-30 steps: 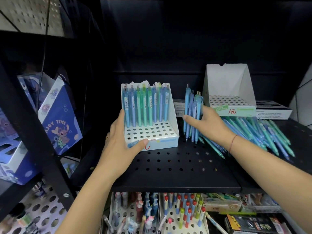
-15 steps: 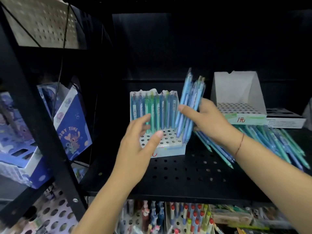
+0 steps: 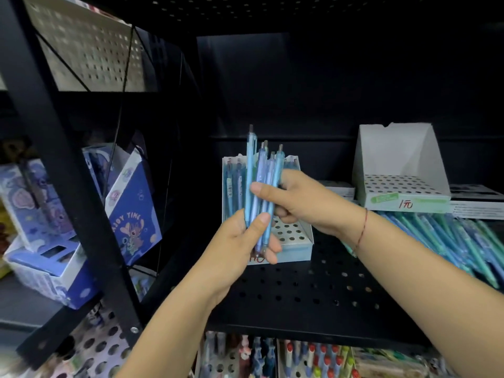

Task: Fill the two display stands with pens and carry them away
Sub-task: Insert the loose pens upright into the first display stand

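A bundle of blue pens point(image 3: 261, 181) stands upright in front of the left display stand point(image 3: 296, 238). My left hand point(image 3: 240, 246) grips its lower half and my right hand point(image 3: 297, 200) grips it higher up. That white stand holds a row of blue and green pens along its back, and its front holes are bare. The second display stand point(image 3: 401, 184), white with a green price label, sits at the right with no pens in it. A heap of loose blue and green pens point(image 3: 447, 236) lies on the black perforated shelf point(image 3: 313, 290) before it.
A black diagonal shelf post point(image 3: 68, 165) crosses the left side. Behind it are blue cartoon-printed boxes point(image 3: 131, 208). Flat white boxes point(image 3: 474, 200) lie behind the right stand. Below the shelf, more pen racks point(image 3: 308, 358) with red and coloured caps stand.
My right hand lifted the pen bundle from the shelf and brought it left in front of the stand. My left hand let go of the stand and took hold of the bundle's lower part.
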Available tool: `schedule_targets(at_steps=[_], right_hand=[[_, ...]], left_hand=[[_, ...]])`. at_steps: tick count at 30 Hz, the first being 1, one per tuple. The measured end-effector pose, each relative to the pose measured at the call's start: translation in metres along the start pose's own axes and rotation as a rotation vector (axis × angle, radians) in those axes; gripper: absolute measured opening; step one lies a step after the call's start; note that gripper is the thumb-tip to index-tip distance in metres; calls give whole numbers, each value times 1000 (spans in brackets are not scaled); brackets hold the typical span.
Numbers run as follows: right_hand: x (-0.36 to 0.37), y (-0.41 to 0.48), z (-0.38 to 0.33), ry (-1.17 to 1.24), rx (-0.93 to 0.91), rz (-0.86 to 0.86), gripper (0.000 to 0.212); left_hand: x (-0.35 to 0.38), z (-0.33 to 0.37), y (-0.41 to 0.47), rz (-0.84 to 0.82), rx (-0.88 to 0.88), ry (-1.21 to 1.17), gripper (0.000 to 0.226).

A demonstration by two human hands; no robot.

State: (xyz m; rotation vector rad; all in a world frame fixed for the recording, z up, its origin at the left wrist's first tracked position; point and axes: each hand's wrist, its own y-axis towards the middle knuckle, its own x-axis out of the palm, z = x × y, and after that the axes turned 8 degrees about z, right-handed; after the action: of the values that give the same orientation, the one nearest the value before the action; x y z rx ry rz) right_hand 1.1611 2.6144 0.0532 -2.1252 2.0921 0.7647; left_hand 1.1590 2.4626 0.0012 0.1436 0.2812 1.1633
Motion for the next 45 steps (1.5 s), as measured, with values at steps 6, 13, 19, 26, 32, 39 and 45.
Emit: schedule_targets(at_steps=[6,13,19,26,32,39,45], right_hand=[[-10,10,1,47,-8,-75,16],[-28,32,2,-126,-218,508,75],[-17,32,35,-437,-270,534,71],[-14,30,42,-461,-262,534,73],[-12,27,47,-487,-245,473,71],[-9,26,48,-695,-313,537,53],[-1,17,31,-327,-341,603,36]], left_hand=[[-5,-3,4,61,-14,-108,24],[-9,-18,4,196,-49,-204,21],[-6,-26,-1,226,-23,-196,21],[-6,-27,-7,213,-18,-202,21],[-6,-30,-5,210,-47,-224,26],[-8,-33,-4,223,-56,-232,27],[-7,-33,-3,207,-59,-245,27]])
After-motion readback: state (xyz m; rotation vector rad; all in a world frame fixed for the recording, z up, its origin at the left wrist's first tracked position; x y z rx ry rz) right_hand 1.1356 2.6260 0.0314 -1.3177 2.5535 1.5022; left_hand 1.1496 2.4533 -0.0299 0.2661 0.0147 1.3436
